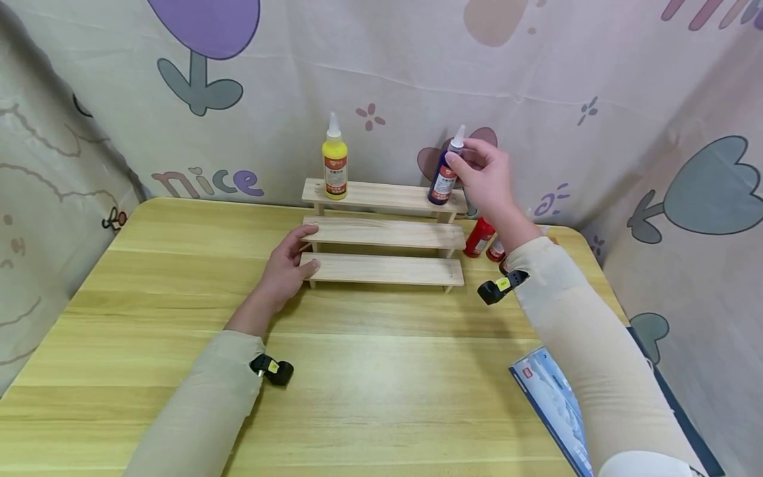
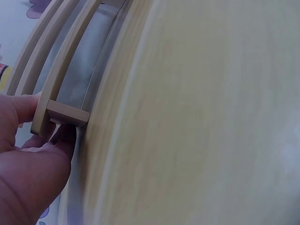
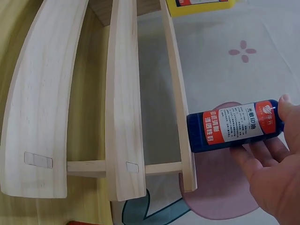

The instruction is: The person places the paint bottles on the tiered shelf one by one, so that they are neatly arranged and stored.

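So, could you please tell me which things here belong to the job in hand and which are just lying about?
Likely in the job:
blue bottle, in the right hand
wooden shelf, held by the left hand
yellow bottle, on the shelf
red bottles, beside the shelf

Apparently lying about:
blue box or book, front right

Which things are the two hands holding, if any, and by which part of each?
The right hand holds the dark blue bottle by its upper part, below the white nozzle; the left hand grips the wooden stand at its left end.
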The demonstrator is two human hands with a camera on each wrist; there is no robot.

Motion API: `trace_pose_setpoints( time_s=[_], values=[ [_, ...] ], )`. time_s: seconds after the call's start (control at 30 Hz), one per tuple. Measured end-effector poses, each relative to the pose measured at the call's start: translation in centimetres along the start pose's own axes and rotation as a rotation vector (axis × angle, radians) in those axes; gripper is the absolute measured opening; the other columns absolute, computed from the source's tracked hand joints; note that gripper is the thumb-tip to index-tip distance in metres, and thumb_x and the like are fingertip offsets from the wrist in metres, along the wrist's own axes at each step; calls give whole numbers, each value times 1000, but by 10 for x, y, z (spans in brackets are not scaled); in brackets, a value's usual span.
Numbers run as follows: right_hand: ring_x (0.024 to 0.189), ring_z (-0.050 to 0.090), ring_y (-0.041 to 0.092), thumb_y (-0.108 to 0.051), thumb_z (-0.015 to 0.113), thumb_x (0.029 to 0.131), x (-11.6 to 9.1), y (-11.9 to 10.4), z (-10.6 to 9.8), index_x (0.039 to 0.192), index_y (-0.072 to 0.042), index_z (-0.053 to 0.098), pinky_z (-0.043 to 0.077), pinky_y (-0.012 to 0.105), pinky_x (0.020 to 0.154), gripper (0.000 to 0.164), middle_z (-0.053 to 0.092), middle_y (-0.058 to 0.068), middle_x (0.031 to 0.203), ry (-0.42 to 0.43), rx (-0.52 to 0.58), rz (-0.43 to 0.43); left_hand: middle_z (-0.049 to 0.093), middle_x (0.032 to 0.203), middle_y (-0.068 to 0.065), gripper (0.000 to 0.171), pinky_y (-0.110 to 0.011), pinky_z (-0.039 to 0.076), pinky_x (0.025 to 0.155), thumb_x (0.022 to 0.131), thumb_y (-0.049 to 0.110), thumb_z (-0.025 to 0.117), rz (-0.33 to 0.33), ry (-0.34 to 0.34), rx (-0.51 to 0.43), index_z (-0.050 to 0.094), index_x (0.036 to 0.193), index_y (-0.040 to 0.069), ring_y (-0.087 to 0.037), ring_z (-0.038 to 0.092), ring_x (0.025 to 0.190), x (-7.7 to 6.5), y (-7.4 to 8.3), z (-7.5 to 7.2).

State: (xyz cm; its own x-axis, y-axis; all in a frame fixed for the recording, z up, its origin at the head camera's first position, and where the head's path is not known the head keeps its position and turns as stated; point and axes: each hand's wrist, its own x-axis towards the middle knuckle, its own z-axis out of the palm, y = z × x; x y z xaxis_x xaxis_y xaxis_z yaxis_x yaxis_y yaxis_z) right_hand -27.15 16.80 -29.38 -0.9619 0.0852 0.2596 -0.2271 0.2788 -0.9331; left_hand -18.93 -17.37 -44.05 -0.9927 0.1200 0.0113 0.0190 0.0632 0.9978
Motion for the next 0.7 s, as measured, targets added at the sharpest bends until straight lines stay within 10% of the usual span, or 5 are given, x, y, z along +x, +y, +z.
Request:
trace_pose_setpoints(
  time_s=[0.7],
  values=[
    [112,63,19,-15,70,95,-33,-22,-39,134,-6,63,46,29,99,40,64,14,129,31,43,-102,41,150,-16,67,-40,39,107,91,-18,56,3,-7,-7,46,147,18,-30,43,135,0,1,-1]
  ],
)
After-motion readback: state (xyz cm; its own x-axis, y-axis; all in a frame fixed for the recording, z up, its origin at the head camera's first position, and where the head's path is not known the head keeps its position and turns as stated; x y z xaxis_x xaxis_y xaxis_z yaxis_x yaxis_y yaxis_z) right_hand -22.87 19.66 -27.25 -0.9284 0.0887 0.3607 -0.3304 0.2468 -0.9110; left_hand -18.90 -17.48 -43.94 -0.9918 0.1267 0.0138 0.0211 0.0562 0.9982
